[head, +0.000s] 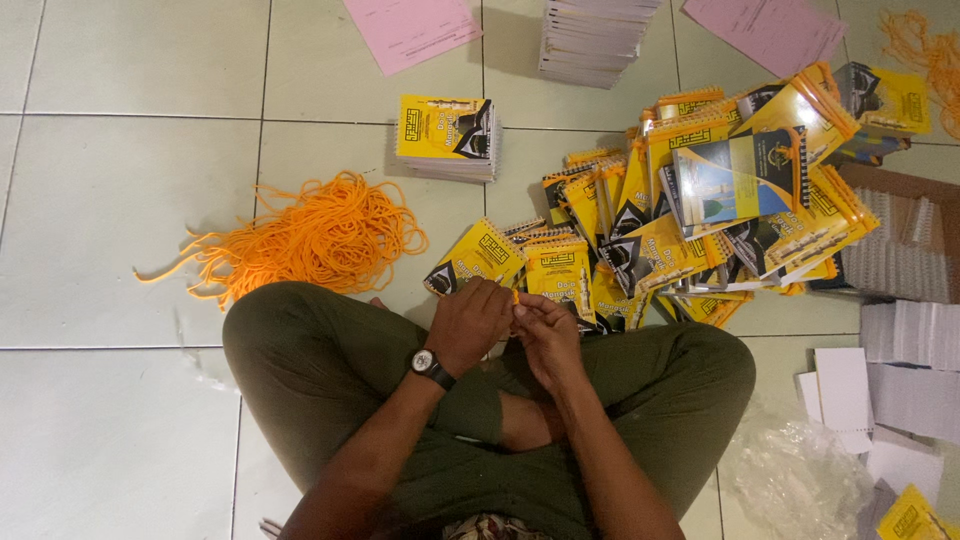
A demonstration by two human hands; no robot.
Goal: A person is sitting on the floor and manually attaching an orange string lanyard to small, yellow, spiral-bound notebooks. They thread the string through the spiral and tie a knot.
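Observation:
I sit cross-legged on a tiled floor in olive trousers. My left hand (468, 322), with a black wristwatch, and my right hand (545, 325) meet in front of my knees. Both pinch a short piece of orange cord (516, 297) between the fingertips. Just beyond my hands lies a yellow spiral-bound booklet (478, 255), at the near edge of a sprawling heap of like booklets (700, 200).
A tangle of orange cord (310, 235) lies at the left. A neat stack of yellow booklets (447, 135) and a white paper stack (590, 35) sit further off. Pink sheets (410, 28) lie at the top. White coil bindings (905, 250), paper and clear plastic (800, 470) are at the right.

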